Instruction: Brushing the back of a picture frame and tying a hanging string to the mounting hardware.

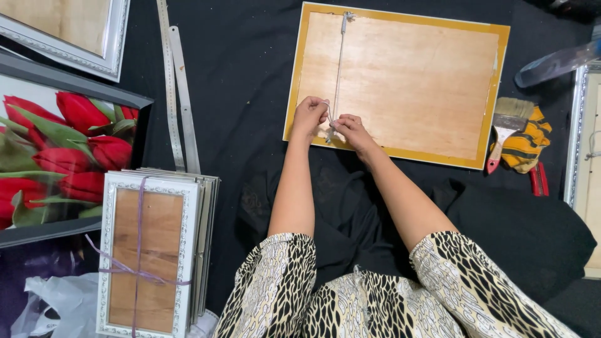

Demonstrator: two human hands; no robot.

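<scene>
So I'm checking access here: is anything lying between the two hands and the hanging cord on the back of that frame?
Nothing visible does. The left hand and right hand are already on the hanging cord at the near edge of the frame back. The paintbrush and metal rulers lie off to the sides.

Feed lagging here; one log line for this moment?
left hand: pinching hanging cord | right hand: pinching cord end | frame back: face-down on black cloth

Both sets of fingers meet on the cord at the backing board's near edge. Rulers lie left of them; a brush lies right.
</scene>
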